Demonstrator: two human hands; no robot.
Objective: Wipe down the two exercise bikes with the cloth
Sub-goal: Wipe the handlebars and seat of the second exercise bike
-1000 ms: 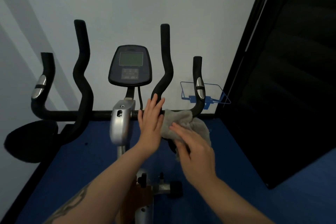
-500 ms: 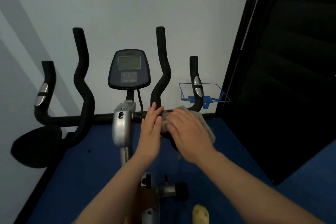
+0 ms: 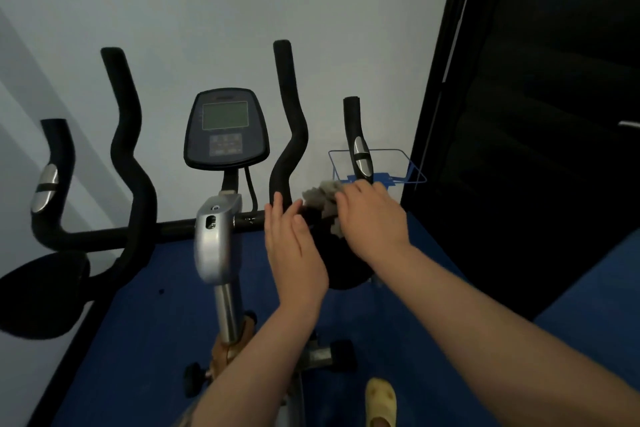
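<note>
An exercise bike stands in front of me, with a dark console (image 3: 227, 130), a silver stem (image 3: 214, 239) and black handlebars (image 3: 289, 121). My right hand (image 3: 372, 215) presses a grey cloth (image 3: 323, 199) onto the right end of the handlebar, at the foot of the grip with the silver sensor (image 3: 360, 156). Its fingers lie over the cloth; whether they curl round it is unclear. My left hand (image 3: 292, 253) is flat with straight fingers, its fingertips touching the bar beside the cloth. No second bike is in view.
A white wall is right behind the bike. A dark panel (image 3: 536, 114) closes off the right side. A blue wire rack (image 3: 398, 170) sits by the wall behind the right grip. The floor is blue matting (image 3: 138, 340). A yellow shoe (image 3: 379, 402) shows at the bottom.
My right hand has slid the cloth to the right along the bar, from beside my left hand to the base of the right grip. My left hand has stayed on the bar.
</note>
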